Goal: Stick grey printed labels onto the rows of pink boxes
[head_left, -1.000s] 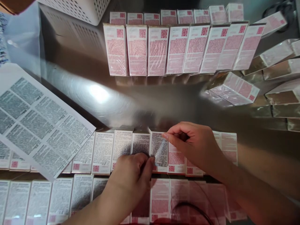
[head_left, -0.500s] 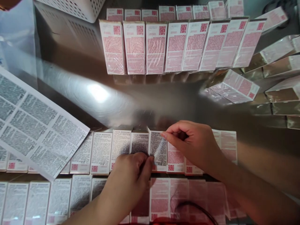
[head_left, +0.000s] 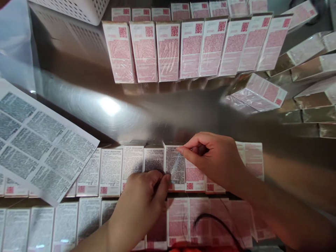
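A clear label with dense black print (head_left: 174, 163) lies over the face of a small box in the near row. My right hand (head_left: 214, 157) pinches its upper right corner between thumb and forefinger. At the lower left corner, the thumb and forefinger of my left hand (head_left: 143, 197) are closed on the label's edge. Left of it, boxes such as this one (head_left: 110, 168) carry the same black print. Boxes to the right, such as this pink-printed box (head_left: 194, 176), show pink text and a square code. My right hand covers part of these.
A sheet of labels (head_left: 49, 148) lies across the row's left end. Another row of boxes (head_left: 65, 225) runs along the near edge. Film-wrapped boxes (head_left: 168, 52) stand at the back; others (head_left: 262, 92) lie at the right. A white perforated basket (head_left: 86, 10) sits on the metal table (head_left: 78, 112).
The whole view has shifted slightly, with most things a little further left. Both hands keep their hold at the label's corners, with little visible movement relative to the box.
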A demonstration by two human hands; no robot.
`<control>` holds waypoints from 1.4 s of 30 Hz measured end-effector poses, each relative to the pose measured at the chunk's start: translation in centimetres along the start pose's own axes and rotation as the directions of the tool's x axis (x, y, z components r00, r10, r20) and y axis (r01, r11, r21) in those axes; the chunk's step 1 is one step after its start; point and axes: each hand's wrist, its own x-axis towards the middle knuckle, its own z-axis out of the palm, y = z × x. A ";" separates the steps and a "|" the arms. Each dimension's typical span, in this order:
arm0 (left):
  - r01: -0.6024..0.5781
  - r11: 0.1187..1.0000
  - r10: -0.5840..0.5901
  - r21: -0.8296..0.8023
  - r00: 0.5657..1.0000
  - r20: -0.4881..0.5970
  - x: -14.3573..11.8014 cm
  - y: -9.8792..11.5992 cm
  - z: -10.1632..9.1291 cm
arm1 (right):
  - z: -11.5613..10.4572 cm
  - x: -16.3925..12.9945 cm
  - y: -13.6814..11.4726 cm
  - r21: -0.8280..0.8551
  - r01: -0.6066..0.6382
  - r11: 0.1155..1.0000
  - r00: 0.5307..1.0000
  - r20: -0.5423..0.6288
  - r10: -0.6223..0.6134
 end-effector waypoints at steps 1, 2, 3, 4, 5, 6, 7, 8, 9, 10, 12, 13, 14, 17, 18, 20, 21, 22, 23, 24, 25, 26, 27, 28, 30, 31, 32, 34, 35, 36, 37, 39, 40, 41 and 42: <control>-0.004 1.000 0.004 -0.006 1.000 0.002 0.0 0.0 0.0 | 0.0 0.0 0.0 0.009 -0.005 1.000 1.000 -0.013 0.005; -0.009 1.000 0.009 -0.008 1.000 0.002 -0.1 0.0 0.0 | 0.0 0.0 0.1 0.021 -0.008 1.000 1.000 -0.025 0.008; -0.019 1.000 0.019 -0.007 1.000 0.000 -0.1 0.0 0.0 | 0.0 0.0 0.1 0.034 -0.009 0.999 0.999 -0.035 0.010; -0.029 1.000 0.029 -0.003 1.000 -0.003 -0.1 0.0 0.0 | 0.0 0.0 0.1 0.045 -0.007 0.999 0.999 -0.042 0.009; -0.038 0.999 0.038 0.002 0.999 -0.006 -0.2 0.0 0.1 | 0.0 0.0 0.2 0.053 -0.006 0.999 0.999 -0.047 0.008; -0.045 0.999 0.045 0.001 0.999 -0.007 -0.2 0.0 0.1 | 0.0 0.0 0.2 0.056 -0.005 0.998 0.999 -0.052 0.008; -0.048 0.999 0.048 -0.006 0.999 -0.006 -0.3 -0.1 0.0 | 0.0 0.0 0.2 0.056 -0.004 0.998 0.998 -0.060 0.007; -0.047 0.999 0.047 -0.020 0.999 -0.001 -0.4 -0.1 0.0 | 0.0 0.0 0.2 0.057 -0.001 0.998 0.998 -0.069 0.005; -0.041 0.998 0.041 -0.037 0.999 0.004 -0.4 -0.1 0.0 | 0.0 0.0 0.2 0.060 0.003 0.998 0.997 -0.075 0.002; -0.034 0.998 0.035 -0.053 0.999 0.008 -0.5 -0.1 0.0 | 0.0 0.0 0.3 0.068 0.008 0.998 0.997 -0.079 -0.003; -0.034 0.996 0.035 -0.085 0.999 0.007 -0.6 -0.2 0.0 | 0.0 -0.1 0.5 0.093 0.030 0.995 0.997 -0.070 -0.023; -0.040 0.994 0.041 -0.103 0.999 0.004 -0.6 -0.2 0.0 | 0.0 -0.1 0.7 0.105 0.048 0.993 0.997 -0.060 -0.041; -0.048 0.991 0.048 -0.122 0.999 -0.002 -0.7 -0.2 0.0 | 0.1 -0.2 0.9 0.113 0.069 0.991 0.997 -0.050 -0.064; -0.061 0.987 0.054 -0.149 0.997 -0.052 -1.0 -0.1 0.2 | 0.2 -0.3 1.3 0.103 0.132 0.986 0.991 -0.024 -0.130; -0.064 0.988 0.054 -0.139 0.996 -0.077 -1.1 0.0 0.2 | 0.1 -0.3 1.3 0.091 0.143 0.985 0.990 -0.018 -0.142; -0.082 0.990 0.067 -0.113 0.990 -0.128 -1.4 0.2 0.3 | -0.4 -0.3 1.1 0.070 0.171 0.983 0.984 0.029 -0.173; -0.091 0.990 0.075 -0.110 0.987 -0.139 -1.5 0.3 0.4 | -0.8 -0.4 1.0 0.060 0.201 0.978 0.976 0.075 -0.205; -0.092 0.988 0.074 -0.122 0.987 -0.139 -1.6 0.4 0.5 | -1.2 -0.5 0.8 0.052 0.242 0.969 0.960 0.134 -0.247; -0.081 0.985 0.061 -0.150 0.990 -0.131 -1.7 0.5 0.5 | -1.6 -0.6 0.7 0.044 0.290 0.956 0.936 0.194 -0.293; -0.057 0.980 0.035 -0.192 0.993 -0.116 -1.7 0.6 0.5 | -1.9 -0.8 0.6 0.034 0.335 0.942 0.910 0.247 -0.333; -0.024 0.969 0.000 -0.246 0.995 -0.096 -1.7 0.7 0.5 | -2.1 -1.0 0.6 0.022 0.374 0.927 0.887 0.284 -0.364; 0.012 0.952 -0.038 -0.305 0.996 -0.079 -1.7 0.8 0.5 | -2.1 -1.3 0.6 0.005 0.404 0.915 0.871 0.303 -0.386; 0.043 0.930 -0.072 -0.365 0.995 -0.067 -1.7 0.9 0.5 | -2.0 -1.5 0.7 -0.014 0.428 0.904 0.863 0.302 -0.404; 0.069 0.903 -0.103 -0.424 0.993 -0.057 -1.7 1.1 0.5 | -1.6 -1.7 0.8 -0.036 0.452 0.891 0.860 0.284 -0.424; 0.116 0.841 -0.161 -0.529 0.986 -0.039 -1.6 1.4 0.5 | -0.7 -2.1 1.0 -0.103 0.486 0.868 0.861 0.228 -0.455; 0.141 0.809 -0.191 -0.571 0.981 -0.029 -1.6 1.5 0.6 | -0.2 -2.2 1.1 -0.143 0.494 0.858 0.863 0.201 -0.463; 0.165 0.779 -0.219 -0.605 0.976 -0.016 -1.6 1.7 0.6 | 0.2 -2.3 1.1 -0.180 0.495 0.850 0.866 0.180 -0.466; 0.195 0.733 -0.253 -0.651 0.968 0.006 -1.6 1.9 0.7 | 0.7 -2.4 1.1 -0.239 0.493 0.837 0.870 0.154 -0.468; 0.198 0.717 -0.255 -0.668 0.967 0.014 -1.6 2.0 0.7 | 0.7 -2.4 1.0 -0.255 0.495 0.830 0.869 0.145 -0.474; 0.196 0.700 -0.249 -0.686 0.968 0.023 -1.6 2.1 0.8 | 0.7 -2.4 0.9 -0.265 0.498 0.826 0.867 0.147 -0.476; 0.192 0.682 -0.241 -0.706 0.970 0.031 -1.6 2.1 0.8 | 0.6 -2.4 0.8 -0.271 0.499 0.823 0.867 0.153 -0.475; 0.189 0.637 -0.236 -0.747 0.971 0.044 -1.6 2.2 0.9 | 0.5 -2.4 0.6 -0.275 0.497 0.823 0.868 0.171 -0.466; 0.190 0.615 -0.240 -0.765 0.970 0.048 -1.6 2.3 0.9 | 0.5 -2.4 0.6 -0.276 0.495 0.824 0.869 0.171 -0.464; 0.192 0.597 -0.246 -0.779 0.968 0.050 -1.6 2.3 0.9 | 0.5 -2.4 0.6 -0.277 0.492 0.825 0.871 0.174 -0.460; 0.195 0.584 -0.256 -0.788 0.965 0.050 -1.6 2.4 0.9 | 0.6 -2.5 0.6 -0.282 0.489 0.825 0.872 0.170 -0.459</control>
